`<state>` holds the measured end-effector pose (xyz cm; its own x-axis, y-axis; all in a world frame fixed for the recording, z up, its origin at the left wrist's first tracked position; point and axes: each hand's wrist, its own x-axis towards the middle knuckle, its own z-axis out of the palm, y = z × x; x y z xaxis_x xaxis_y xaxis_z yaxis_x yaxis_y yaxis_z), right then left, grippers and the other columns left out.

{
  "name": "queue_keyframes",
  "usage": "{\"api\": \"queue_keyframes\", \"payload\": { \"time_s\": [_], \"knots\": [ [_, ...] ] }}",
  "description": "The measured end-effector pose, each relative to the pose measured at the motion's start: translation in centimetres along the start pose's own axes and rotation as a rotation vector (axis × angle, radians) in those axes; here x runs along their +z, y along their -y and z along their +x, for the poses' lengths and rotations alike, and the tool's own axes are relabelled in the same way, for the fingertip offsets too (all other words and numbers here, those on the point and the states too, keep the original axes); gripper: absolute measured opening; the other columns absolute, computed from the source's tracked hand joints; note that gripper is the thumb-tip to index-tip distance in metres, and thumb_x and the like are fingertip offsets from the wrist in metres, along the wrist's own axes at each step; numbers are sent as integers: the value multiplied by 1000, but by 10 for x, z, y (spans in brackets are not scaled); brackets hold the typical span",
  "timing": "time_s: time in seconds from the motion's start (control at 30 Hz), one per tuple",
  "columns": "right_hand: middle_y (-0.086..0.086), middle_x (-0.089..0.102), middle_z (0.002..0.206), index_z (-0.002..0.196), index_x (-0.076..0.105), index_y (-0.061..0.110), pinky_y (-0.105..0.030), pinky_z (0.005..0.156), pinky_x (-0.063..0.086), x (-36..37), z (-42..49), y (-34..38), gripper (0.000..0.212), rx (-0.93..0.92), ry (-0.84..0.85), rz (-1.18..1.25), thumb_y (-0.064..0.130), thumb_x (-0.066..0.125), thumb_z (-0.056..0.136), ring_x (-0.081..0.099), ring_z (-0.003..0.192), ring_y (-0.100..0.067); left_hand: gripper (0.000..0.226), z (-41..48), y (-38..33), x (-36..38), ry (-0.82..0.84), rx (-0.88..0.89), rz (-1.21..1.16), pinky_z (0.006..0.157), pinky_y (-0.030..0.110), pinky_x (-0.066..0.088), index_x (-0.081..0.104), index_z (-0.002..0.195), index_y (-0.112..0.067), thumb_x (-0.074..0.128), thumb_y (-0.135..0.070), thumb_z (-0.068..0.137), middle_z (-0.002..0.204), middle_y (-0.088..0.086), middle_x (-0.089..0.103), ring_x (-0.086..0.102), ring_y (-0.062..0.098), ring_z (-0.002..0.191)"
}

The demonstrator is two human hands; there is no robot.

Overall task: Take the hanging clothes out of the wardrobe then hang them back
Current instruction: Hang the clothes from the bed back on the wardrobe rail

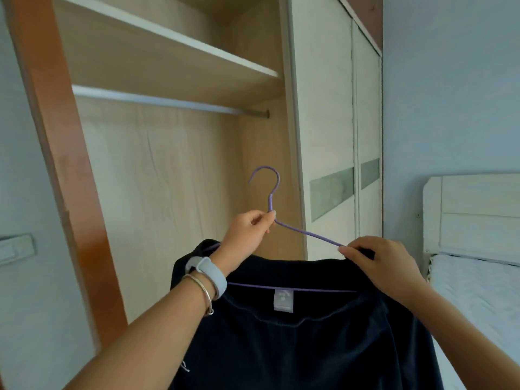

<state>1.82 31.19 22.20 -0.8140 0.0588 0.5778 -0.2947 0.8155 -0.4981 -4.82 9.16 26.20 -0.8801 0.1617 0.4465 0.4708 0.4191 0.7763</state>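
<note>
Both hands pinching purple hanger (306,233) and dark garment (295,333), left hand (247,235), right hand (377,257), below bare rail (157,101), bed (478,291) rightward

You hold a thin purple wire hanger (306,233). The soft cloth garment (304,342) on it is dark navy, almost black, with a small pale lilac tag (282,300). Your watch band (212,277) is light grey-blue, and your thin bangle (201,288) is silver. The open wooden wardrobe (157,170) is pale beige inside with an orange-brown frame. Its flat sliding door (323,136) is cream with a grey-green stripe. The wall (450,94) is light blue.
</note>
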Motion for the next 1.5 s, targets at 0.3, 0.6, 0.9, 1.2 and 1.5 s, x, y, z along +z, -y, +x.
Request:
{"api": "queue_keyframes", "payload": {
  "time_s": [0.3, 0.6, 0.9, 1.2, 1.5],
  "knots": [
    [6, 67, 74, 80, 68, 25, -23, 53, 42, 60, 123, 64, 33, 23, -201, -162, 51, 48, 88, 60, 69, -14, 36, 110, 22, -44, -254, -105, -243, 70, 31, 48, 58, 65, -15, 49, -39, 91, 64, -1, 58, 55, 17, 64],
    [11, 64, 90, 107, 60, 25, -24, 82, 46, 110, 240, 149, 21, -180, -55, 299, 34, 57, 88, 60, 92, -11, 31, 223, 28, -117, -522, -87, -482, 64, 30, 41, 50, 60, -9, 47, -8, 90, 53, 4, 52, 48, 17, 53],
    [-5, 69, 88, 96, 62, 11, -35, 78, 53, 163, 310, 193, 24, -448, 352, 642, 32, 51, 92, 66, 80, -20, 33, 271, 30, -236, -852, -31, -301, 51, 23, 33, 49, 61, -9, 44, -13, 94, 57, 2, 44, 37, 12, 48],
    [-9, 57, 81, 97, 58, 2, -31, 61, 41, 186, 352, 280, 23, -591, 338, 902, 15, 40, 93, 52, 71, -23, 33, 274, 33, -315, -956, -82, -220, 30, 12, 30, 48, 69, -12, 40, -28, 97, 57, -2, 41, 37, 8, 46],
    [-5, 49, 79, 80, 47, 8, -24, 47, 31, 209, 362, 326, 15, -620, 395, 841, 10, 37, 91, 42, 57, -14, 25, 267, 53, -356, -1003, -229, -4, 36, 16, 30, 48, 92, -9, 31, -26, 99, 60, 1, 43, 37, 12, 48]
  ]
}}
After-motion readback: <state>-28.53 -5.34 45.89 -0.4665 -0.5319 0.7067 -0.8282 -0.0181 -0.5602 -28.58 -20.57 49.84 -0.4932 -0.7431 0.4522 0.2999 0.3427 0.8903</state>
